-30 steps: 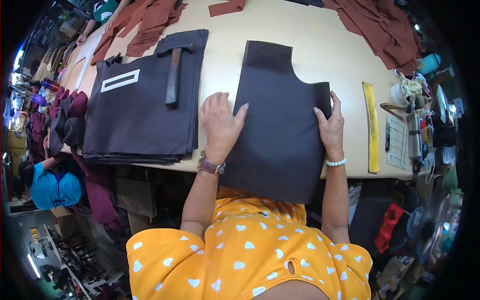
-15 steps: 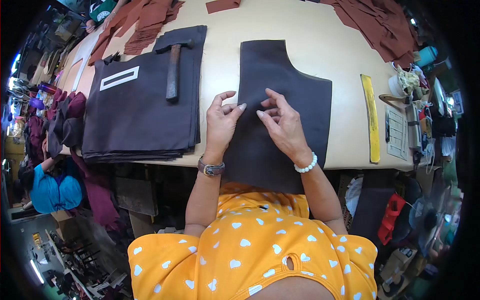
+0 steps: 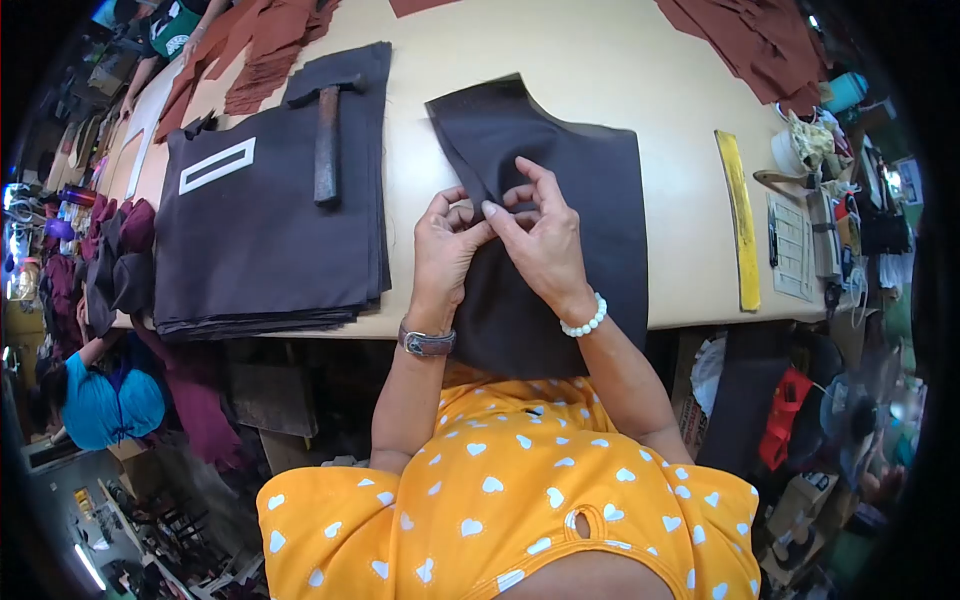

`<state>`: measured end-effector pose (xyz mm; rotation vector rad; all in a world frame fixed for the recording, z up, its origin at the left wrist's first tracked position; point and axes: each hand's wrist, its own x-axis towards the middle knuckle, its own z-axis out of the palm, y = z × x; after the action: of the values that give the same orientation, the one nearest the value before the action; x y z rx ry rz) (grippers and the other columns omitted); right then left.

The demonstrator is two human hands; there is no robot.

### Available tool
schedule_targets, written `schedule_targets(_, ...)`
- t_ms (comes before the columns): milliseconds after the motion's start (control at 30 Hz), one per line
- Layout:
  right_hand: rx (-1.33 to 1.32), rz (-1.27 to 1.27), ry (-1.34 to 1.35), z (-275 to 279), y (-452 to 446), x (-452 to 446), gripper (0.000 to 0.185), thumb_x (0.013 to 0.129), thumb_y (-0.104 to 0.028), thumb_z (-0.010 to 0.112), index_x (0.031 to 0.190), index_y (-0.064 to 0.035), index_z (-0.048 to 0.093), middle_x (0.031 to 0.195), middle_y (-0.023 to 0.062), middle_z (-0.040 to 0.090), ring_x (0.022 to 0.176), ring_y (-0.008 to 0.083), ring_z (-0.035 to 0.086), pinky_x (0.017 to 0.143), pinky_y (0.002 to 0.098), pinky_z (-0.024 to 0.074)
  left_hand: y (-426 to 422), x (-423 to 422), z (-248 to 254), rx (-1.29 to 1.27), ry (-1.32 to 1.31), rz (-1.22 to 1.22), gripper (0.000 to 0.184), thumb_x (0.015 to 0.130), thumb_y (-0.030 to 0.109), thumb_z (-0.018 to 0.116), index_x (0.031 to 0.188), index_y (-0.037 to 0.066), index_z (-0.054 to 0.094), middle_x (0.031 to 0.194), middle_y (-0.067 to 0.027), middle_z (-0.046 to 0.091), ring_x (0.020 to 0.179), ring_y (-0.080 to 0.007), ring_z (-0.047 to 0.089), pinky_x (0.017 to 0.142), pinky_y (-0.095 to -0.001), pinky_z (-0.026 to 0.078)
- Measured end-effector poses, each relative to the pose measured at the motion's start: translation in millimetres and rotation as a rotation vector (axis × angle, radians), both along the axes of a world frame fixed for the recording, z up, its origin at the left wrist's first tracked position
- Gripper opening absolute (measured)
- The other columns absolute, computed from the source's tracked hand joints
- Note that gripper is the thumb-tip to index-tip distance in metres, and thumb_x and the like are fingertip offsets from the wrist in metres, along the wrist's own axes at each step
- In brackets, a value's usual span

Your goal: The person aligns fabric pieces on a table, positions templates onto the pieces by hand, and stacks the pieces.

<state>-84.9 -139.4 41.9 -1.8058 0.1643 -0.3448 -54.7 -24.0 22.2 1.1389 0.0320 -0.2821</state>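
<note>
On the desk, a hammer tops stacked cloth. Left hand and right hand pinch a dark sheet between their fingers.

Smooth, matt cloth is shown in the dark panel, and that dull finish is matched by the fabric stack. On the hammer, dark metal is paired with a worn, wooden-looking handle. A smooth face is presented by the table; the yellow strip is scuffed.
</note>
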Motion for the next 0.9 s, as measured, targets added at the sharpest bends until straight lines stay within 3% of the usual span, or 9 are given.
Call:
schedule_targets(133,0.080,0.008,0.039,2,-2,0,0.044,0.079,-0.003,0.056,0.121,0.0053,0.046,0.081,0.0119,0.062,0.064,0.0115,0.061,0.058,0.0248,0.0491,3,-7,-6,0.207,-0.093,-0.035,0.041,0.074,-0.004,0.070,0.110,-0.004,0.050,0.092,-0.0097,0.064,0.082,-0.0132,0.061,0.074,-0.0242,0.051)
schedule_targets(300,0.307,-0.041,0.073,-8,-14,-2,0.043,0.080,0.002,0.051,0.122,0.0033,0.045,0.084,0.0048,0.058,0.065,0.0047,0.047,0.057,0.0181,0.0413,8,-12,0,0.113,-0.075,0.007,0.045,0.080,-0.007,0.062,0.122,-0.002,0.046,0.097,-0.0094,0.062,0.087,-0.0134,0.060,0.078,-0.0238,0.050)
schedule_targets(467,0.507,-0.110,0.014,-19,-68,-11,0.047,0.081,0.001,0.053,0.125,0.0045,0.039,0.098,0.0090,0.058,0.076,0.0076,0.052,0.069,0.0193,0.0439,22,-12,6,0.179,-0.247,0.072,0.065,0.082,-0.010,0.054,0.140,0.003,0.028,0.112,-0.0130,0.057,0.095,-0.0152,0.059,0.085,-0.0245,0.046)
schedule_targets(533,0.549,-0.178,0.039,-1,-92,-22,0.049,0.081,0.001,0.053,0.126,0.0062,0.036,0.103,0.0127,0.059,0.085,0.0116,0.056,0.076,0.0214,0.0462,29,-10,1,0.322,-0.312,0.058,0.056,0.083,-0.008,0.052,0.136,0.003,0.038,0.108,-0.0124,0.061,0.096,-0.0135,0.058,0.087,-0.0228,0.043)
schedule_targets(600,0.461,-0.165,0.066,-14,-134,-33,0.051,0.081,0.002,0.052,0.128,0.0064,0.033,0.102,0.0135,0.060,0.087,0.0151,0.059,0.078,0.0244,0.0481,46,-5,-5,0.593,-0.391,-0.020,0.047,0.084,-0.007,0.051,0.130,0.002,0.048,0.105,-0.0116,0.062,0.096,-0.0119,0.057,0.085,-0.0215,0.043)
schedule_targets(633,0.377,-0.197,0.083,-16,-150,-37,0.051,0.080,0.002,0.053,0.128,0.0064,0.034,0.100,0.0136,0.061,0.086,0.0148,0.059,0.077,0.0251,0.0481,48,-5,-6,0.560,-0.283,-0.013,0.036,0.084,-0.004,0.053,0.119,0.001,0.059,0.100,-0.0107,0.064,0.095,-0.0095,0.057,0.082,-0.0205,0.044)
schedule_targets(667,0.294,-0.229,0.102,-15,-164,-40,0.052,0.080,0.002,0.053,0.128,0.0063,0.035,0.099,0.0136,0.061,0.085,0.0144,0.059,0.075,0.0257,0.0481,52,-3,-8,0.612,-0.255,-0.035,0.040,0.082,-0.005,0.054,0.121,0.000,0.056,0.104,-0.0107,0.062,0.094,-0.0102,0.057,0.082,-0.0206,0.045)
schedule_targets(767,-0.392,-0.367,0.384,0,-196,-48,0.052,0.080,0.001,0.055,0.128,0.0033,0.038,0.098,0.0183,0.061,0.085,0.0210,0.061,0.074,0.0311,0.0480,61,6,-21,0.683,-0.356,-0.059,0.052,0.077,-0.009,0.056,0.128,-0.004,0.047,0.115,-0.0108,0.057,0.095,-0.0119,0.057,0.081,-0.0211,0.046)
schedule_targets(900,-0.841,-0.431,0.078,-20,-232,-46,0.054,0.082,-0.006,0.058,0.131,-0.0047,0.037,0.094,0.0264,0.059,0.083,0.0399,0.059,0.073,0.0429,0.0474,64,16,3,0.954,-0.413,-0.058,0.052,0.073,0.002,0.054,0.125,-0.006,0.048,0.122,-0.0227,0.053,0.115,-0.0306,0.051,0.098,-0.0315,0.038)
